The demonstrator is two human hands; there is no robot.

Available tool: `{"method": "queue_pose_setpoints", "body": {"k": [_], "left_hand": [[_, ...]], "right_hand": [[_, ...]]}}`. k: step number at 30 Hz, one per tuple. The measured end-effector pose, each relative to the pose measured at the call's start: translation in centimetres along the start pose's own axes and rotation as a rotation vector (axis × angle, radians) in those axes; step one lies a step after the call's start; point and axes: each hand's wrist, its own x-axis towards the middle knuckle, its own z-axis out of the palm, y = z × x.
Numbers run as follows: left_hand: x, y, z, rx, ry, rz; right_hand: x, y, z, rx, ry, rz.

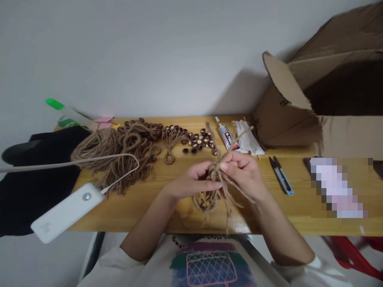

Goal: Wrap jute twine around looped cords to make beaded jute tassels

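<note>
A bundle of brown twine (214,173) with a knot at its top and a coiled loop below is held over the table's front half. My left hand (197,181) grips it from the left, its fingers closed round the cords. From the right, my right hand (243,171) pinches the twine near the knot between thumb and fingers. Loose strand ends stick up and hang down around both hands. Behind them lie several small brown and cream pieces (200,140) and a looped twine piece with a bunch of strands (169,155).
Twine piles (97,149) and a white power bank (67,213) with a cable are at left. Blue snips (281,175), a glue tube (227,137), white wrapping (248,137) and a large cardboard box (281,127) stand or lie right. A blurred patch covers the far right.
</note>
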Motion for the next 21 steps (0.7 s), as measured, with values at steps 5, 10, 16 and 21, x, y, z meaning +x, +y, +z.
{"method": "queue_pose_setpoints", "body": {"k": [5,10,16,21], "left_hand": [[0.5,-0.6,0.1,0.265,0.203,0.046],[1.4,-3.0,0.5,0.216,0.365,0.086],[1.7,-3.6,0.8,-0.082,0.377,0.006],[1.6,-2.9,0.6,-0.083,0.367,0.016]], "right_hand": [[1.0,1.3,-0.4,-0.068,0.044,-0.041],[1.8,2.7,-0.6,-0.137,0.099,-0.053],[1.6,2.5,-0.3,-0.113,0.101,-0.049],[1.5,2.5,0.0,-0.083,0.052,0.006]]}}
